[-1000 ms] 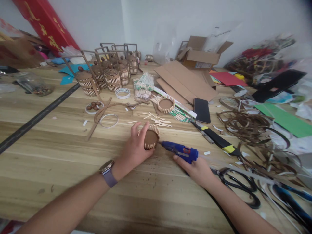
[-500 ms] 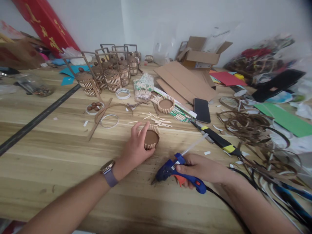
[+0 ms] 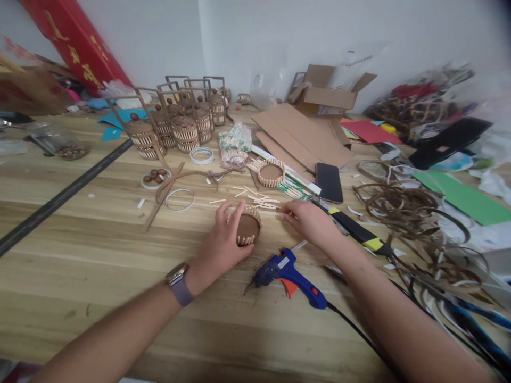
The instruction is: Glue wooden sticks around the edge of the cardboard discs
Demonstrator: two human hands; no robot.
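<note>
My left hand (image 3: 223, 232) curves around a small round tray (image 3: 248, 229) with a brown base and a wall of short wooden sticks, thumb at its near edge and fingers at the far side. Beyond it lie several loose wooden sticks (image 3: 261, 201). At their right end is my right hand (image 3: 305, 218), its fingers drawn together; whatever is between the fingertips is too small to make out. A blue hot glue gun (image 3: 285, 274) with an orange trigger rests on its side on the table, nozzle pointing left, below my right hand.
A second stick-walled tray (image 3: 271, 173) stands farther back, near a phone (image 3: 329, 182) and a yellow-black utility knife (image 3: 359, 229). Finished lidded baskets (image 3: 186, 133) with tall handles are at back left. Coiled strips (image 3: 399, 202) crowd the right; the gun's cord (image 3: 359, 335) runs below my right forearm.
My right hand has let go of the glue gun, which now lies on the table, and has moved up to the loose sticks. My left hand stays on the tray.
</note>
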